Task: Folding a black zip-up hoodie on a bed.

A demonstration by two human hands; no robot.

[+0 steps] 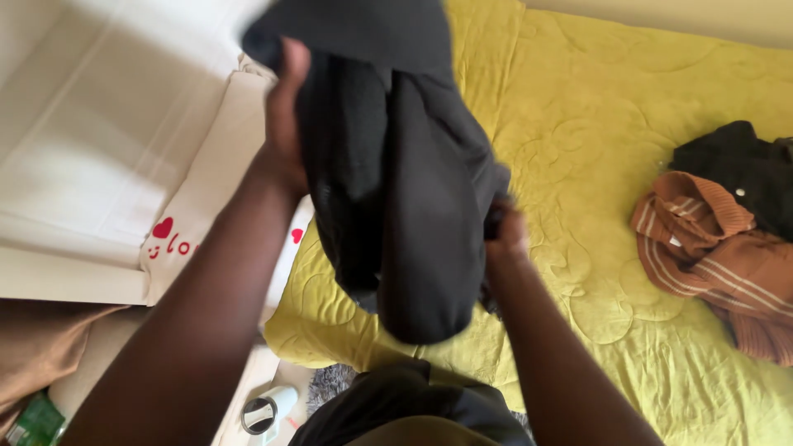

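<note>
Currently both hands, left [285, 124] & right [505, 235], gripping black garment [405, 190] above yellow quilt [595, 124].

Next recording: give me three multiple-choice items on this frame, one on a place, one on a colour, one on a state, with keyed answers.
1. Where does the rust-brown striped knit garment lie?
A. on the yellow quilted bedspread
B. on the floor
C. on the white pillow

2. What colour is the cloth garment held up?
A. red
B. black
C. white

3. How is it held?
A. by neither hand
B. by one hand only
C. by both hands

Answers: 1 A, it rests on the quilt at right. 2 B, the cloth is black. 3 C, left hand and right hand both grip it.
</note>
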